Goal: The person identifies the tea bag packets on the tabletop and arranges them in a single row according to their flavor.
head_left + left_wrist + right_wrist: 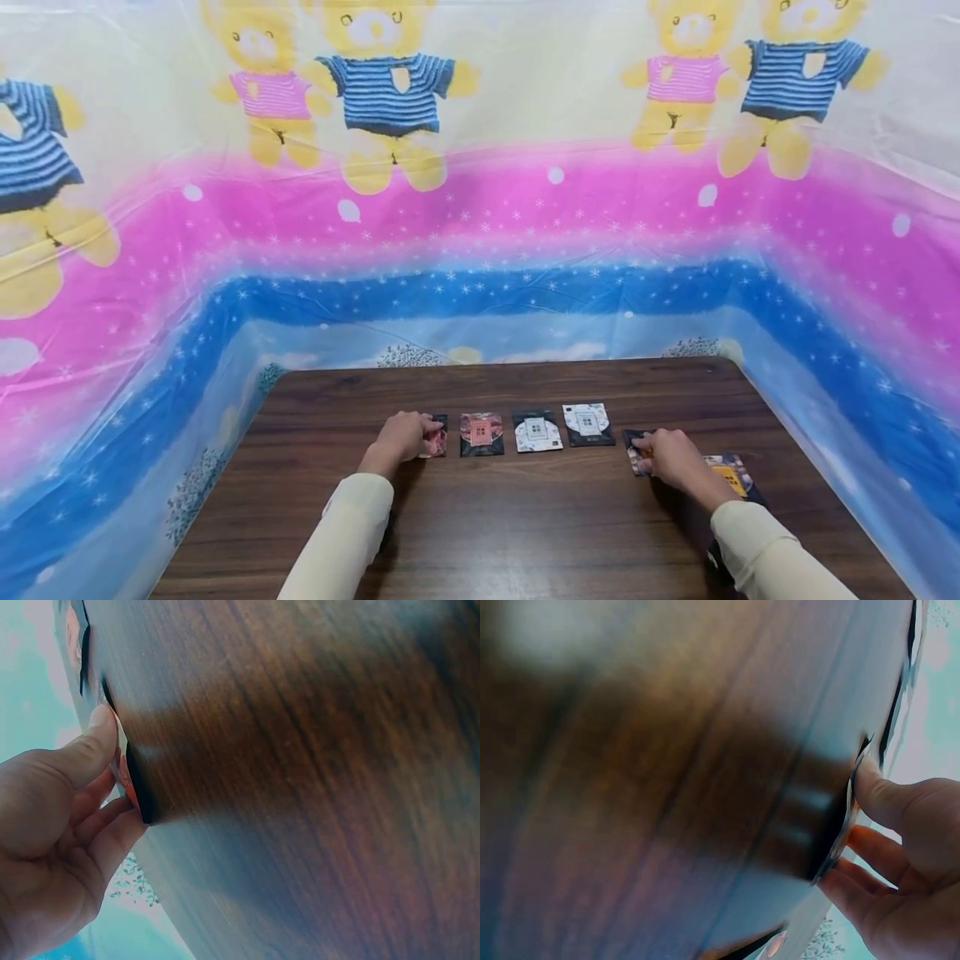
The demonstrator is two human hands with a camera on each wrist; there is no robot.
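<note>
My left hand (403,437) grips a small flat packet (438,443) with a reddish print and dark edges, at the left end of a row on the table. The left wrist view shows the thumb and fingers on the edges of that packet (124,772), low over the wood. On the right, my right hand (678,460) holds another dark packet (634,448) with a colourful print. Seen from the right wrist, thumb and fingertips hold this packet (846,817) by its edges. Both hands partly cover their packets.
Between the hands lie a packet with a pink label (482,433) and two black-and-white packets, one (537,432) left of the other (588,424). A yellow-labelled packet (729,477) sits partly behind my right wrist. Patterned cloth (480,292) surrounds the brown table (480,525).
</note>
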